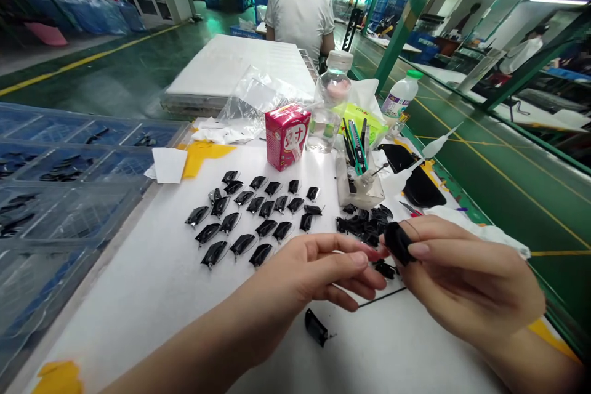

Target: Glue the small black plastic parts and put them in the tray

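Observation:
My right hand (466, 277) pinches a small black curved plastic piece (398, 244) between thumb and fingers, raised above the white tabletop. My left hand (335, 268) reaches in from the left with its fingers stretched out. Its index fingertip is close to the held piece; I cannot tell whether they touch. Below my left hand lies a single black piece (316, 327) with a thin wire-like end. Behind the hands is a heap of black pieces (362, 225), partly hidden by my fingers. To the left, similar glossy black pieces (242, 245) lie spread in loose rows.
A red carton (287, 136) stands at the back beside a clear bottle (323, 129). A small holder (357, 191) contains tweezers and tools. Compartmented blue trays (69, 197) line the left. A white-capped dropper bottle (415, 163) is at right. A person (300, 9) sits ahead, facing away.

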A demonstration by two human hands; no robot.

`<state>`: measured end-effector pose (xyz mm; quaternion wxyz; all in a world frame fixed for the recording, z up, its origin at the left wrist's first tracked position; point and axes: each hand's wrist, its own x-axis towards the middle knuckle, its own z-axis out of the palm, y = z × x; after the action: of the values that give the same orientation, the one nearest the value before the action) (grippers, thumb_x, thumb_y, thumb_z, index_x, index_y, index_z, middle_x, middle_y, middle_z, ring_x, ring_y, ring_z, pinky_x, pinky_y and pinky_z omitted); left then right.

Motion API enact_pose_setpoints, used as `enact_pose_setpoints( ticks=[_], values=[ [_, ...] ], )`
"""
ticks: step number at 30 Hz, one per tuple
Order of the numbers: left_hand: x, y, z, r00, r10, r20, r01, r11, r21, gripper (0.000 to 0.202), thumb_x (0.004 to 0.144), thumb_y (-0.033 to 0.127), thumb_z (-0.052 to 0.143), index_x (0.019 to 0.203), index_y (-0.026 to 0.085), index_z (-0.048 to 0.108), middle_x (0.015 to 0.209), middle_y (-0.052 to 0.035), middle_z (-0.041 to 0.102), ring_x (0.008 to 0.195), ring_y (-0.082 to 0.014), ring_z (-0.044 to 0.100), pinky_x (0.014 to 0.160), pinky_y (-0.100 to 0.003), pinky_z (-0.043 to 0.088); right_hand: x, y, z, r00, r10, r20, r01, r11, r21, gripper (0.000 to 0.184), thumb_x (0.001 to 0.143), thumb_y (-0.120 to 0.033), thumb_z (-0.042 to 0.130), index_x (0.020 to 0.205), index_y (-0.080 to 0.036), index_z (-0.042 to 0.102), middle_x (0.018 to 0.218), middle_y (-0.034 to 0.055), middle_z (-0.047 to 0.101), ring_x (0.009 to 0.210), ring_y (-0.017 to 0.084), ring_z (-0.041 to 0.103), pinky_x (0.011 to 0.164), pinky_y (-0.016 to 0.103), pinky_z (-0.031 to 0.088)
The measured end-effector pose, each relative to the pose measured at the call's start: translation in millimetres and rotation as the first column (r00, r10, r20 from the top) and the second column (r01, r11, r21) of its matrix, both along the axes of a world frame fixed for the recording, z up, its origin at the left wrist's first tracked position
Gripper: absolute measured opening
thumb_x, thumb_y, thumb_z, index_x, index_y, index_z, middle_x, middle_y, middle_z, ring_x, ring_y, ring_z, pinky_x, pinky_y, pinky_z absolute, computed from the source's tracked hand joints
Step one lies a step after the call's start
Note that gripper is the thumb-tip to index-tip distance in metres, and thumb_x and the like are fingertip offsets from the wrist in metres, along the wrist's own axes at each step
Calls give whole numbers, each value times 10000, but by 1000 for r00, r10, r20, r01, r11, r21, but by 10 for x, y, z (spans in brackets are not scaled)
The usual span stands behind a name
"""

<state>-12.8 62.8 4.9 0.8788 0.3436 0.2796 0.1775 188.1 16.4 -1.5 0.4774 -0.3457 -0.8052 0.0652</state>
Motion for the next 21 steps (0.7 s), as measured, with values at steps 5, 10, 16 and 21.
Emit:
enact_pose_setpoints(
  ticks=[5, 10, 16, 21],
  values=[
    [31, -57, -14, 999, -54, 9, 53, 997, 64, 170, 896, 206, 640, 1035, 161, 728, 1024, -53, 714, 845, -109, 644, 692, -190, 495, -50, 27, -86, 993, 58, -105, -63, 997, -50, 620, 734, 123, 588, 1250, -219, 544, 1021, 49, 636, 991, 158, 624, 791, 277, 554],
    [12, -57, -46, 977, -14, 211, 39, 993, -114, 231, 933, 159, 532, 1028, 147, 742, 1124, -101, 698, 929, -123, 648, 727, -188, 504, -133, 43, -129, 989, 88, -117, -103, 985, -135, 545, 776, 80, 570, 1215, -242, 541, 1027, 46, 631, 959, 155, 634, 777, 280, 557],
    [4, -10, -73, 991, 47, 124, -16, 970, -242, 340, 967, 264, 466, 875, 105, 751, 879, -105, 748, 804, -125, 689, 692, -183, 507, -123, 29, -176, 986, 95, -134, -114, 982, -149, 543, 786, 84, 557, 1209, -256, 545, 1016, 52, 672, 1025, 174, 649, 829, 297, 576],
    [-48, 151, -33, 987, 158, -18, -157, 959, -234, 451, 1010, 353, 429, 784, 101, 727, 782, -78, 752, 728, -120, 707, 647, -186, 521, -81, 34, -216, 980, 83, -183, -111, 982, -151, 496, 790, 60, 578, 1174, -254, 574, 1022, 60, 685, 1033, 200, 656, 855, 338, 570]
  ],
)
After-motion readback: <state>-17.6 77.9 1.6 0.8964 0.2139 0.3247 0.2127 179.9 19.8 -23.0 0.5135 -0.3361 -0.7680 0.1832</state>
